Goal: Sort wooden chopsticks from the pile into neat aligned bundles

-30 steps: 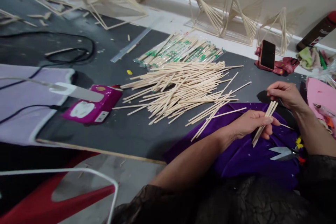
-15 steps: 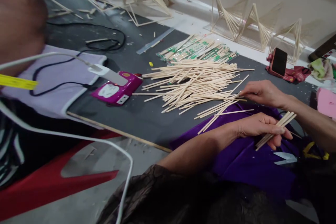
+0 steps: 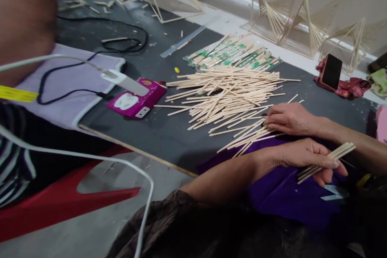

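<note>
My left hand [image 3: 317, 159] is closed around a small bundle of thin wooden sticks [image 3: 340, 153], held slantwise above the purple cloth on my lap. Further up, my right hand [image 3: 292, 119] reaches over the table edge with its fingers pressed together. Its fingertips are on loose wooden sticks at the near right side of a large spread pile of wooden sticks [image 3: 223, 92]. Exactly how many sticks they pinch is hidden. Purple cloth [image 3: 278, 193] lies beneath both forearms.
Behind the pile lie plastic-wrapped stick packs [image 3: 232, 54] and a clear ruler [image 3: 187, 42]. A magenta power socket [image 3: 136, 100] with a white plug sits left, beside another person's head [image 3: 27, 20]. Stick models [image 3: 302, 28] stand along the wall; a phone [image 3: 331, 71] leans at right.
My right hand has moved left and down onto the near sticks, and some of these have shifted. The left hand still grips its bundle. The view has moved slightly.
</note>
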A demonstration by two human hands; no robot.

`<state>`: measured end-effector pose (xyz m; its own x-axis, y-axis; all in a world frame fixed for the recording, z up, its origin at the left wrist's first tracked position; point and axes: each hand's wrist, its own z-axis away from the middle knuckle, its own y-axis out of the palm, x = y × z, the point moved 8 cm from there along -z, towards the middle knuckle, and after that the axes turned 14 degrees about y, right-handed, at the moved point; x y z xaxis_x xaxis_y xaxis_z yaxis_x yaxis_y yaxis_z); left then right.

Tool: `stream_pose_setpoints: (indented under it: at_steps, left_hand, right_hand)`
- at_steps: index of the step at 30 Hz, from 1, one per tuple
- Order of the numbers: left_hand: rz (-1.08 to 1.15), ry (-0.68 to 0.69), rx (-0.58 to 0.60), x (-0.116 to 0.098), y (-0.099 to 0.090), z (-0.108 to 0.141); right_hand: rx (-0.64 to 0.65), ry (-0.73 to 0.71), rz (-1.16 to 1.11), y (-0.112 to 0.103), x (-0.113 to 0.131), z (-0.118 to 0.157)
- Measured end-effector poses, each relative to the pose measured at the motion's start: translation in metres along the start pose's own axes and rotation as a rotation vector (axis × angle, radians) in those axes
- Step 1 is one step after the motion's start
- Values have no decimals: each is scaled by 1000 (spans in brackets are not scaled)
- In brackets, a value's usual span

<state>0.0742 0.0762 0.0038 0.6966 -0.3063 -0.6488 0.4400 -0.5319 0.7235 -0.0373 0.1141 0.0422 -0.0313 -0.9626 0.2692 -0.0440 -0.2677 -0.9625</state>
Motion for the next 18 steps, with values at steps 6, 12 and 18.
stream_pose_setpoints:
  at_steps: [6, 12, 18]
  left_hand:
    - [29, -19, -18, -5, 2, 4]
    - [-4, -16, -27, -7, 2, 5]
    - [-11, -21, -38, -8, 2, 5]
  right_hand:
    - [-88, 203, 125, -5, -28, -22]
    - [-156, 344, 166, -19, -49, -21]
    - [19, 220, 194, -2, -28, -28]
